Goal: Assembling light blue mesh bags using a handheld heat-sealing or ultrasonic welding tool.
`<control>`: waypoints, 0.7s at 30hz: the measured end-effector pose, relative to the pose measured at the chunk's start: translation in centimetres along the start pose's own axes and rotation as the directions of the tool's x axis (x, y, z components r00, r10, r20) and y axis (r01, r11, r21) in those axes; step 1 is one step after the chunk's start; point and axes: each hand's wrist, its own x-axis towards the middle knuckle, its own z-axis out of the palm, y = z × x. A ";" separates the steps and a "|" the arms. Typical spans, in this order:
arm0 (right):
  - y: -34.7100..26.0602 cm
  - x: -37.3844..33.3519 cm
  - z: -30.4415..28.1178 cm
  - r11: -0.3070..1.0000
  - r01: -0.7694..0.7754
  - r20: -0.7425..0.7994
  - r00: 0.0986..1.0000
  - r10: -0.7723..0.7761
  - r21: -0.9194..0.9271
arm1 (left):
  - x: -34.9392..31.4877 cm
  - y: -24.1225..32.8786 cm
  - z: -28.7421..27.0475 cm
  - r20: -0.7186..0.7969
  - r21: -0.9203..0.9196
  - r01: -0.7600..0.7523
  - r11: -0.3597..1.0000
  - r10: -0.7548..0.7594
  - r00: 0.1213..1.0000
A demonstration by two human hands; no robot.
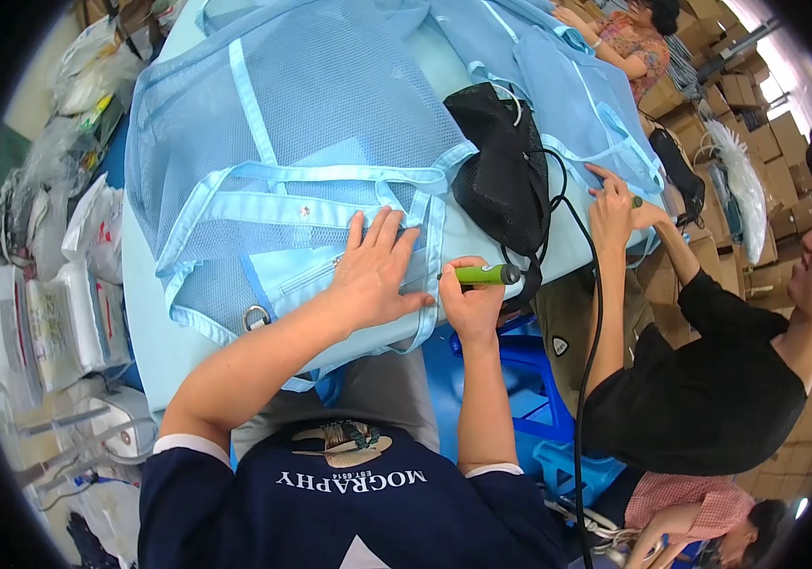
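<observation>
Right now my left hand (377,270) presses flat, fingers slightly spread and gripping nothing, on the blue mesh bag (316,133), which stretches mostly beyond and leftward of both hands. At the bag's near right edge, my right hand (472,303) curls closed around a green pen-shaped tool (478,275), lying crosswise, its tip toward the bag's nearby light-blue trim (433,237).

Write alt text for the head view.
A person's left hand rests spread on a light-blue mesh bag while the right hand holds a green pen near its trim. To the right lie a black bag and another blue bag, which a co-worker touches.
</observation>
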 end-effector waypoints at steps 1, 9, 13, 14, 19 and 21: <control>0.0 -0.2 0.0 1.000 -0.014 0.007 1.000 0.014 0.016 | -0.1 -0.1 0.1 0.005 0.007 -0.014 1.000 0.014 1.000; 1.2 -0.2 -0.1 0.983 0.070 -0.214 0.976 -0.033 0.167 | 0.1 -0.4 0.9 -0.051 0.051 -0.042 0.998 0.045 0.998; -0.1 0.3 -0.3 0.992 0.005 -0.117 0.993 0.009 0.123 | 0.8 -0.7 0.5 -0.044 0.043 -0.051 0.998 0.053 0.998; 0.0 -0.2 -0.6 0.989 -0.023 -0.126 0.991 0.042 0.145 | 0.6 -0.5 0.5 0.000 0.078 -0.038 0.996 0.038 0.999; -0.6 -0.4 -0.8 0.986 -0.109 -0.031 0.993 0.114 0.129 | 0.2 -0.7 0.6 0.012 0.107 -0.015 0.994 0.014 1.000; -0.2 -0.4 -1.0 0.990 -0.096 0.013 0.995 0.095 0.098 | 0.0 -0.6 0.7 0.005 0.110 -0.017 0.994 0.017 1.000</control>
